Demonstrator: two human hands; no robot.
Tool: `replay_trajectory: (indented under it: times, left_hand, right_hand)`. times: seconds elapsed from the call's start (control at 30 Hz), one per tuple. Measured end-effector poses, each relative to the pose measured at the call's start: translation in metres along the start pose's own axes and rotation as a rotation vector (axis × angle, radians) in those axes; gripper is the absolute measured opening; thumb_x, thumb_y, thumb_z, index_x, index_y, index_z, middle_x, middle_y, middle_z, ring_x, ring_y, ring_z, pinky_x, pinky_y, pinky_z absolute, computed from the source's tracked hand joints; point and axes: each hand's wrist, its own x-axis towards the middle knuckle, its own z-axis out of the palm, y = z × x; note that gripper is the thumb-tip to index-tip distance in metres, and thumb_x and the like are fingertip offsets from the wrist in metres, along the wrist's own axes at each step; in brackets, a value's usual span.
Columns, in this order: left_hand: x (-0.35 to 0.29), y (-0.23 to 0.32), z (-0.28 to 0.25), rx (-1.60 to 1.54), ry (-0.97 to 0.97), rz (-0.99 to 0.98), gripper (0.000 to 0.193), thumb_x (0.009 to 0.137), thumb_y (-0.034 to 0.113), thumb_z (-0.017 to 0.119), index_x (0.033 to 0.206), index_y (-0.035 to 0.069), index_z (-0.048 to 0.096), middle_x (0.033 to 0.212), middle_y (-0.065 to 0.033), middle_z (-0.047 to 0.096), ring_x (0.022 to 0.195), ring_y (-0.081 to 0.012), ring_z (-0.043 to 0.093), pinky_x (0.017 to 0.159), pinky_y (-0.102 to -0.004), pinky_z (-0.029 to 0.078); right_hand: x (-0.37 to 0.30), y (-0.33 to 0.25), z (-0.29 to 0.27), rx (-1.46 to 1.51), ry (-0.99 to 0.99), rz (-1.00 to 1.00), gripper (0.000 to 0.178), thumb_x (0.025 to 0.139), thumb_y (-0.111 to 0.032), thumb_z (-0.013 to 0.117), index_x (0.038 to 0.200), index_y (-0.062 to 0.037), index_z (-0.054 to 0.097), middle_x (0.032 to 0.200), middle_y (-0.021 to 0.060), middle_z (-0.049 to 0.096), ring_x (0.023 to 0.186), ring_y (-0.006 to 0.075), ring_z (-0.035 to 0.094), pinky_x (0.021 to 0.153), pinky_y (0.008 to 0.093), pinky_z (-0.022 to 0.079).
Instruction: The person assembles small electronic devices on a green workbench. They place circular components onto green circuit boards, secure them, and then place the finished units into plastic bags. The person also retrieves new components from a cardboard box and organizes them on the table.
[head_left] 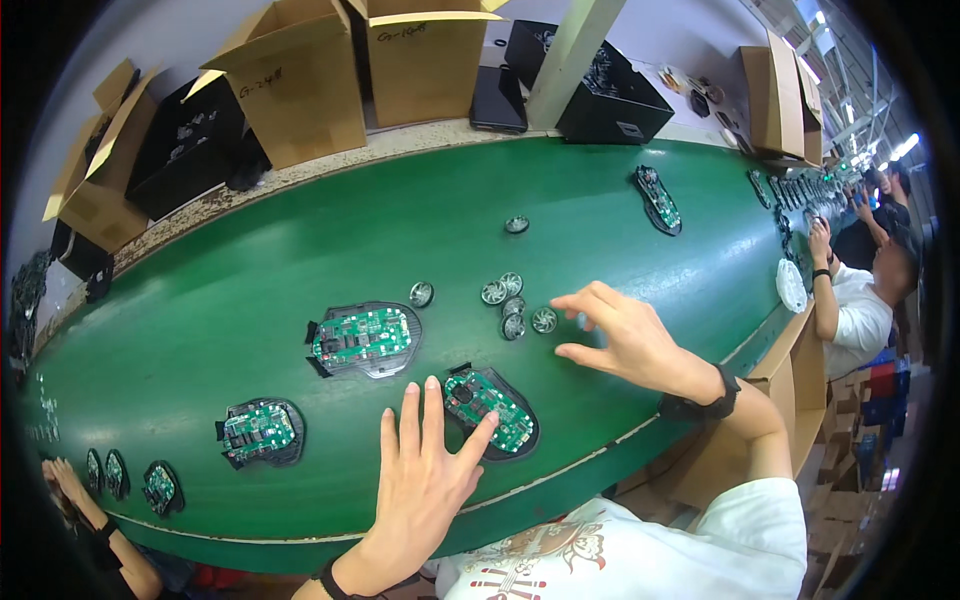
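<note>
My left hand (425, 470) lies spread, its thumb on a green circuit board in a black casing (508, 428) near the belt's front edge. My right hand (630, 340) hovers open, thumb and fingers apart, beside a small round spoked wheel (543, 320). Nothing shows between its fingers. A cluster of similar wheels (513, 306) lies left of that one, with a lone wheel (421, 294) farther left and another wheel (517, 225) beyond. A larger board in its casing (362, 338) sits left of the wheels, and a further board unit (260, 432) lies nearer the left.
The green conveyor belt (300, 240) runs across. Cardboard boxes (290, 90) and black bins (615, 105) line its far side. One board unit (657, 200) lies far right. Co-workers' hands are at the left edge (65, 485) and at the right (820, 240).
</note>
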Motion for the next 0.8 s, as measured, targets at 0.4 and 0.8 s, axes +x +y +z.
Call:
replay_trajectory:
  times: [0.4, 0.8]
  left_hand:
    - [0.001, 0.007, 0.008, 0.053, 0.039, -0.041, 0.072, 0.072, 0.024, 0.081, 0.138, 0.027, 0.053, 0.145, -0.0315, 0.035, 0.132, -0.0463, 0.038, 0.106, -0.0578, 0.035]
    - [0.004, 0.007, 0.01, 0.053, 0.071, 0.008, 0.053, 0.085, 0.012, 0.057, 0.137, 0.021, 0.054, 0.14, -0.0342, 0.042, 0.123, -0.0436, 0.049, 0.101, -0.0576, 0.04]
  right_hand:
    - [0.02, -0.004, 0.021, 0.09, -0.019, 0.051, 0.04, 0.076, -0.026, 0.08, 0.109, -0.0078, 0.066, 0.092, 0.0074, 0.062, 0.083, 0.0255, 0.065, 0.068, 0.0378, 0.052]
    - [0.015, -0.021, 0.017, 0.154, 0.003, -0.137, 0.021, 0.076, -0.011, 0.072, 0.096, -0.0078, 0.065, 0.094, 0.0091, 0.06, 0.077, 0.0282, 0.065, 0.064, 0.0383, 0.055]
